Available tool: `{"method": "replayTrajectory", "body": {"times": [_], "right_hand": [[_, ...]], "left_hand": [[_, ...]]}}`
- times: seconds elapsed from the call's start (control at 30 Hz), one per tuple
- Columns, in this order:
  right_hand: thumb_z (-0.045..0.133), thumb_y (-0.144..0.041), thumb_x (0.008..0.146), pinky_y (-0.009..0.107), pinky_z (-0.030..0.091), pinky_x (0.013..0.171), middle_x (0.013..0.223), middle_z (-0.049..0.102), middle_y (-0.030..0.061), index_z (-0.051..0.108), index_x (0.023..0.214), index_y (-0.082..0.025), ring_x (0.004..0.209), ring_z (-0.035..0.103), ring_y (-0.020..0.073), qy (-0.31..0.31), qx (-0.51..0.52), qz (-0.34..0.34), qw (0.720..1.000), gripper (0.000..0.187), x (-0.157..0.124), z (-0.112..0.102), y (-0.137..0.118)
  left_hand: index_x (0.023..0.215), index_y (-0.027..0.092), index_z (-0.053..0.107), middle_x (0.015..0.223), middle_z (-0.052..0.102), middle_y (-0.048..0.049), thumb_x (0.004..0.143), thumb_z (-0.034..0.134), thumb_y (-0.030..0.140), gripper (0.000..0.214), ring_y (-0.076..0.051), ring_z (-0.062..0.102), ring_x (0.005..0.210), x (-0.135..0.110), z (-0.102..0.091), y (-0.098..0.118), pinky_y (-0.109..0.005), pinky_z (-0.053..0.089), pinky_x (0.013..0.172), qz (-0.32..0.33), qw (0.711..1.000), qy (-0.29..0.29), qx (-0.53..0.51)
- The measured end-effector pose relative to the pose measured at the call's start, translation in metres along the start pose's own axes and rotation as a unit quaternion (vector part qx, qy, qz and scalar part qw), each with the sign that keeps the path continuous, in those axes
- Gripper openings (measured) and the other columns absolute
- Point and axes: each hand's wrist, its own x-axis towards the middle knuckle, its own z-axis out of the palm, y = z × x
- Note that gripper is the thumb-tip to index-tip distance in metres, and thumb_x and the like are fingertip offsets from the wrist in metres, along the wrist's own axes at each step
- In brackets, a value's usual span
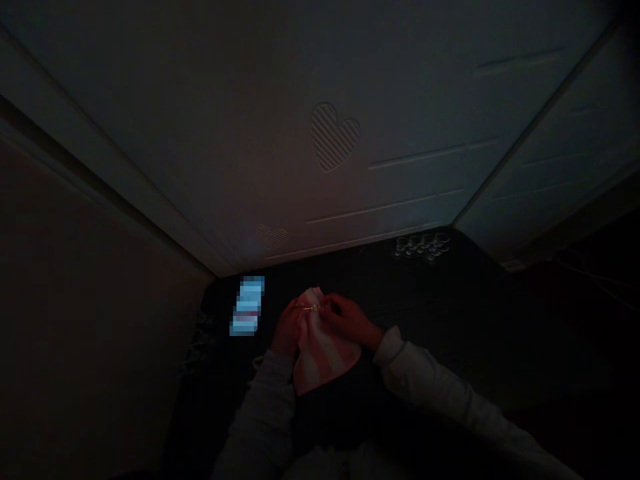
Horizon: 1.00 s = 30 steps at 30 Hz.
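Observation:
The scene is very dark. My left hand (286, 331) and my right hand (350, 321) meet over a pale pink-and-white striped cloth (323, 350) that lies on a dark surface. Both hands are closed in a pinch at the cloth's top edge, where a thin shiny piece (309, 307), perhaps a chain or pin, glints between the fingers. Pale long sleeves cover both arms.
A lit phone screen (247, 305) lies left of the hands. Several small clear round objects (423, 245) sit at the far right of the dark surface (450, 313). A white panel with heart shapes (334, 137) rises behind.

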Motion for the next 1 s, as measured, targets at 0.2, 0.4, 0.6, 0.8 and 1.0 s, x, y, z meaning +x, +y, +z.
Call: {"method": "replayTrajectory", "body": {"times": [0.2, 0.4, 0.6, 0.8, 1.0], "right_hand": [[0.046, -0.032, 0.080, 0.022, 0.037, 0.056, 0.072, 0.054, -0.0002, 0.053, 0.092, -0.017, 0.062, 0.048, 0.0105, -0.006, 0.004, 0.002, 1.000, 0.021, -0.0002, -0.0005, -0.0024], [0.047, -0.032, 0.079, 0.022, 0.037, 0.056, 0.072, 0.054, 0.0001, 0.053, 0.093, -0.016, 0.062, 0.048, 0.0106, -0.002, 0.001, 0.006, 1.000, 0.022, 0.0001, -0.0002, -0.0007], [0.047, -0.032, 0.079, 0.021, 0.036, 0.054, 0.069, 0.052, -0.0008, 0.054, 0.093, -0.016, 0.061, 0.047, 0.0101, -0.002, 0.003, 0.006, 1.000, 0.022, -0.0005, -0.0004, -0.0018], [0.047, -0.033, 0.079, 0.021, 0.036, 0.055, 0.070, 0.053, -0.0005, 0.053, 0.092, -0.016, 0.062, 0.047, 0.0102, -0.004, 0.003, 0.008, 1.000, 0.022, -0.0007, -0.0008, -0.0027], [0.047, -0.031, 0.080, 0.021, 0.036, 0.056, 0.071, 0.053, -0.0008, 0.053, 0.092, -0.017, 0.062, 0.047, 0.0102, -0.003, 0.001, -0.001, 1.000, 0.020, -0.0008, -0.0001, -0.0001]], "left_hand": [[0.081, 0.014, 0.058, 0.069, 0.061, -0.0004, 0.056, 0.062, 0.020, 0.026, -0.012, 0.056, 0.063, -0.0014, 0.0017, 0.0010, -0.023, 0.041, 0.059, -0.003, 1.000, -0.015, -0.019], [0.079, 0.013, 0.060, 0.069, 0.062, -0.0012, 0.054, 0.062, 0.020, 0.026, -0.013, 0.056, 0.064, -0.0047, 0.0061, 0.0069, -0.024, 0.041, 0.061, 0.008, 1.000, -0.013, 0.008], [0.081, 0.013, 0.059, 0.069, 0.062, -0.0009, 0.056, 0.062, 0.020, 0.027, -0.013, 0.057, 0.064, -0.0029, 0.0042, 0.0038, -0.024, 0.042, 0.062, 0.001, 1.000, -0.019, -0.017], [0.083, 0.012, 0.058, 0.070, 0.062, -0.0017, 0.058, 0.061, 0.020, 0.026, -0.013, 0.057, 0.064, 0.0005, 0.0011, -0.0001, -0.023, 0.043, 0.061, 0.003, 1.000, -0.027, -0.014], [0.081, 0.012, 0.058, 0.068, 0.061, -0.0016, 0.056, 0.062, 0.020, 0.026, -0.013, 0.057, 0.063, -0.0009, 0.0021, 0.0017, -0.023, 0.042, 0.059, -0.002, 1.000, -0.019, -0.012]]}}
